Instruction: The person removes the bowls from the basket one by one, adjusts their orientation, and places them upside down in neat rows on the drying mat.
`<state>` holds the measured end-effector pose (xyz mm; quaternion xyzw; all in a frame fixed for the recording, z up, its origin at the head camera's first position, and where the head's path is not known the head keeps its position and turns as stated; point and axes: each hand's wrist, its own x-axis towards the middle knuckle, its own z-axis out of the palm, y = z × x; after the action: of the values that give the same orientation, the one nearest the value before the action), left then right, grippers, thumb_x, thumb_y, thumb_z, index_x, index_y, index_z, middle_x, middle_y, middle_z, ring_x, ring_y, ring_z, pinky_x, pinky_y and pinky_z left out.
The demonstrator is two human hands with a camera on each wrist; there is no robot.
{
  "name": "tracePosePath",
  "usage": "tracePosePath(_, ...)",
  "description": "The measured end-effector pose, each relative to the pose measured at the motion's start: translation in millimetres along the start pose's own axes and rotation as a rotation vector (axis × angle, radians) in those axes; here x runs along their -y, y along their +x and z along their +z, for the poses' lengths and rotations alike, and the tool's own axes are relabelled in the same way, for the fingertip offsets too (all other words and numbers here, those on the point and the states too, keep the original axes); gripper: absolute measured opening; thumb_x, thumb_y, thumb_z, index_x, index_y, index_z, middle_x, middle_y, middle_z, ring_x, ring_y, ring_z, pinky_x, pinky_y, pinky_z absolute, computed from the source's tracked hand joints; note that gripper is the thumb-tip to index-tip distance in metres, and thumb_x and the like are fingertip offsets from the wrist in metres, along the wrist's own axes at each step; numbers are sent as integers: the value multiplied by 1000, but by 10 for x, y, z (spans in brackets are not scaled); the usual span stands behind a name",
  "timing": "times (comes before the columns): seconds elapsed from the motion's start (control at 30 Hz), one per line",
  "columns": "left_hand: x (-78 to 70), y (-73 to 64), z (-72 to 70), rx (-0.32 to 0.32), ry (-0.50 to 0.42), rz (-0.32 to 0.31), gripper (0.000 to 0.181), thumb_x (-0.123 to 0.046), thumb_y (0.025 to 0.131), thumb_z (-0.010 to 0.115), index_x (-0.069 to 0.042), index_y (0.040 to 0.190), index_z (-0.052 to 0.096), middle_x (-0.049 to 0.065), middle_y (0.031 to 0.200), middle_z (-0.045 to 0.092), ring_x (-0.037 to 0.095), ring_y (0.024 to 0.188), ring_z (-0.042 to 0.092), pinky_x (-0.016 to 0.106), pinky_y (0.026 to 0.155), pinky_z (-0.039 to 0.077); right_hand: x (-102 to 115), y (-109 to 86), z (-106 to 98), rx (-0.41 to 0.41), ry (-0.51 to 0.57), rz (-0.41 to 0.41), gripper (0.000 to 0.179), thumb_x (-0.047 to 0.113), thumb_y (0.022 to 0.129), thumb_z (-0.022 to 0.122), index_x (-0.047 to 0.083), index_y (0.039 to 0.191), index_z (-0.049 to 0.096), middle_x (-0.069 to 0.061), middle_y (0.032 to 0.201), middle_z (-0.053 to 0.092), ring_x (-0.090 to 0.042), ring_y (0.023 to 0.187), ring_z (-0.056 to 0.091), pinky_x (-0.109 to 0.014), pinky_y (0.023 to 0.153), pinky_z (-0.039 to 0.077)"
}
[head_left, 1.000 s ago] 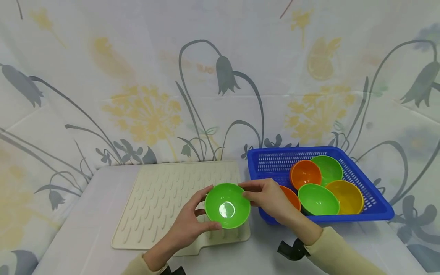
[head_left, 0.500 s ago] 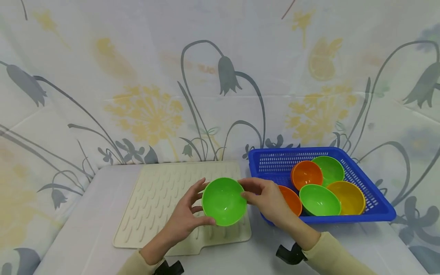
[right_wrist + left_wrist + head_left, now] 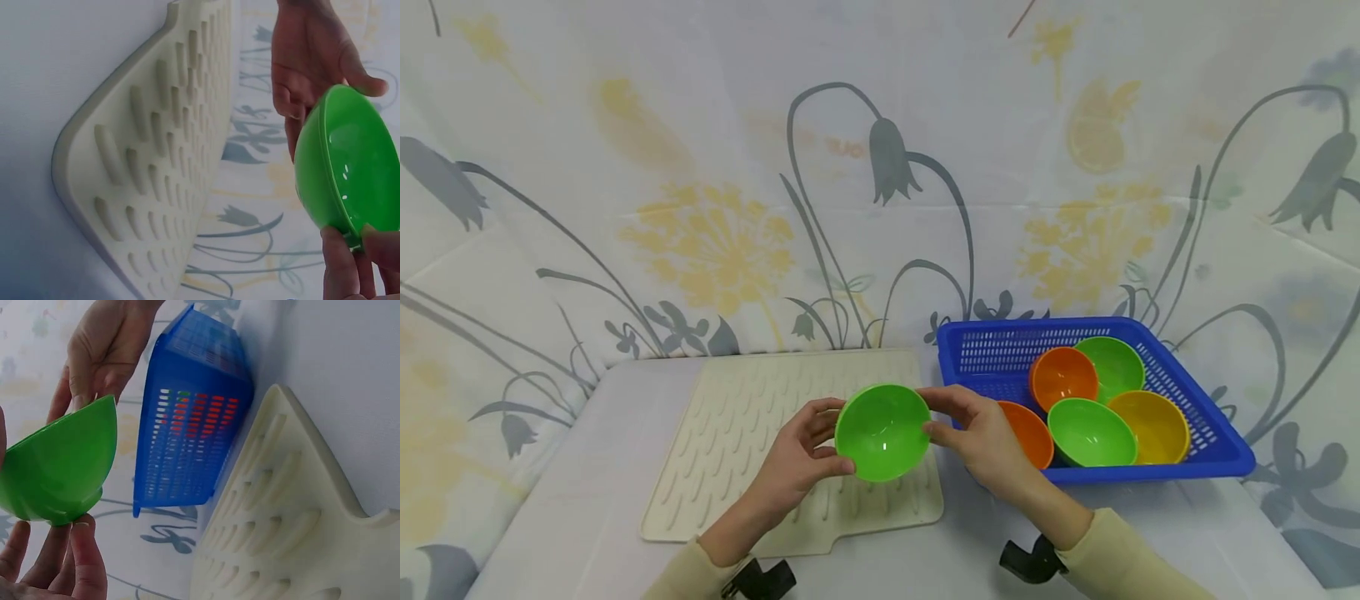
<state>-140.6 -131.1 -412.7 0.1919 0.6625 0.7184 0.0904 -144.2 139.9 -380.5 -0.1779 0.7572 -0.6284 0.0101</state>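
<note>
A green bowl [image 3: 882, 433] is held up above the cream ridged mat [image 3: 737, 442], its hollow side tilted toward the head camera. My left hand [image 3: 790, 458] grips its left side, thumb at the rim and fingers behind and below; in the left wrist view those fingertips touch the bowl near its foot. On the opposite side, my right hand [image 3: 981, 433] pinches the rim between thumb and fingers, as the right wrist view also shows. The bowl touches neither mat nor basket.
To the right of the mat stands a blue perforated basket [image 3: 1213, 454]. It contains orange bowls [image 3: 1063, 375], green bowls [image 3: 1092, 433] and a yellow bowl [image 3: 1152, 427]. A white cloth covers the table [image 3: 572, 492]; a flower-patterned curtain [image 3: 700, 150] hangs behind.
Both hands have shifted the green bowl slightly left and up. Its opening has tipped, so its inside looks shallower from the head view. The basket and mat have stayed put.
</note>
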Motion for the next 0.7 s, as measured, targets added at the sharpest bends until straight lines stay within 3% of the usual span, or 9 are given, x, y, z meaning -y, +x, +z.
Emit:
tracePosePath(0.37, -2, -13, -51, -15, 22, 126, 68, -5, 78, 85, 1, 137, 53, 12, 131, 57, 18, 117, 57, 28, 81, 57, -45, 7, 27, 25, 13, 29, 38, -3, 89, 70, 0, 126, 63, -14, 125, 65, -31, 121, 59, -34, 98, 50)
tracePosePath(0.57, -31, -12, -86, -26, 159, 211, 67, -2, 76, 85, -4, 136, 57, 8, 135, 58, 15, 122, 54, 28, 81, 55, -52, 6, 33, 87, 100, 49, 48, 4, 88, 74, -1, 133, 57, -18, 134, 58, -35, 128, 52, -31, 99, 49)
tracePosePath(0.7, -32, -17, -124, -10, 269, 265, 69, 0, 76, 84, -7, 139, 56, 9, 139, 55, 14, 125, 51, 30, 82, 55, -47, -6, 46, 117, 100, 67, 49, 14, 92, 72, 2, 136, 55, -16, 138, 55, -35, 131, 50, -38, 103, 46)
